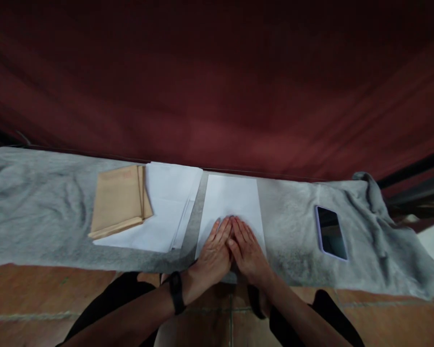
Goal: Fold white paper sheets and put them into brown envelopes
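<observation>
A white sheet of paper (235,195) lies flat on the grey cloth in front of me. Both hands rest on its near part, side by side, with fingertips meeting near its middle. My left hand (216,248) lies palm down with its fingers stretched out, a dark band on that wrist. Against it, my right hand (249,250) is also palm down, fingers extended and thumb touching the left hand. The lower edge of the paper is hidden beneath my hands and wrists.
To the left, a stack of brown envelopes (117,195) sits on several white sheets (168,193). A phone (332,233) with a purple edge lies to the right on the grey cloth (292,226). Dark red fabric (217,96) rises behind; tiled floor (32,294) shows below.
</observation>
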`<state>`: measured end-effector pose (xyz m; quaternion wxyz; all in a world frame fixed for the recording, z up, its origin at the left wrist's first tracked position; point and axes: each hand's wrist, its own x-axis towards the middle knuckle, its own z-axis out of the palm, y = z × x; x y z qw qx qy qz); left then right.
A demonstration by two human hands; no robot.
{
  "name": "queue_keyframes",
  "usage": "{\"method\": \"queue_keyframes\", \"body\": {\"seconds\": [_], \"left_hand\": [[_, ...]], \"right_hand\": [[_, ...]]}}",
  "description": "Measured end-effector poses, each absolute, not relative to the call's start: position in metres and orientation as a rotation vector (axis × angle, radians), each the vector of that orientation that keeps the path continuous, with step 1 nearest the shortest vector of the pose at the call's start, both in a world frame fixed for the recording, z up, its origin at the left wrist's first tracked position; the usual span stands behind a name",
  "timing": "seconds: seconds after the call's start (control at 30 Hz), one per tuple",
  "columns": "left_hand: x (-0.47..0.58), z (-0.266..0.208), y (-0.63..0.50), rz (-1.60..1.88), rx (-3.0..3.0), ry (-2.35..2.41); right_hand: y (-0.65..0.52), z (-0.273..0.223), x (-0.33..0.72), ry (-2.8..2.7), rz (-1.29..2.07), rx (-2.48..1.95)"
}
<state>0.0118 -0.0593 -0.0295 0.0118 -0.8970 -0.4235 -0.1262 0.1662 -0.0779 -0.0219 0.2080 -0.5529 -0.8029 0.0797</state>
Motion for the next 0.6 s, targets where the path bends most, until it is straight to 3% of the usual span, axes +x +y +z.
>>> {"method": "queue_keyframes", "body": {"seconds": [0.6], "left_hand": [[0.004,-0.020,-0.076,-0.409,-2.885,-1.379]], "right_hand": [[-0.095,-0.038,0.178,-2.280,0.002,-1.640]]}}
